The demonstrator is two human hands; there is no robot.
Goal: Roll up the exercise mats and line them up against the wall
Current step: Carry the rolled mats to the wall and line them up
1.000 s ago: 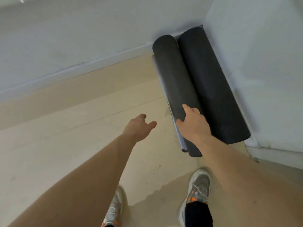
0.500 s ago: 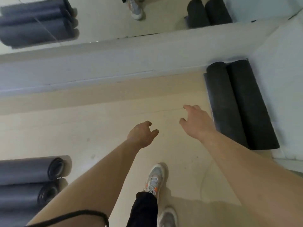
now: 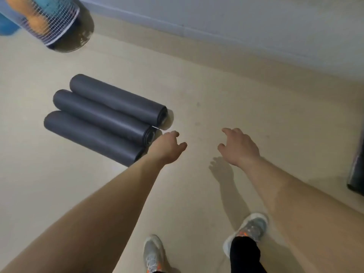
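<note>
Rolled dark-grey foam exercise mats (image 3: 102, 119), three touching side by side, lie on the smooth beige floor (image 3: 216, 91), well apart from the pale grey wall (image 3: 256, 20). Left hand (image 3: 167, 147) and right hand (image 3: 239, 147) hover empty, fingers loosely spread. White wire basket (image 3: 51, 22) stands far left.

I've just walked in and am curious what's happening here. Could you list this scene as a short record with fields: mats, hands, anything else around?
mats: three grey rolled foam mats, side by side on the beige floor, apart from the white wall
left hand: empty, fingers loosely curled, by the rolls' near ends; contact unclear
right hand: empty, fingers relaxed, above bare floor
basket: white wire-mesh basket, top left, holding orange and blue balls
right edge: dark roll, mostly cut off
</note>
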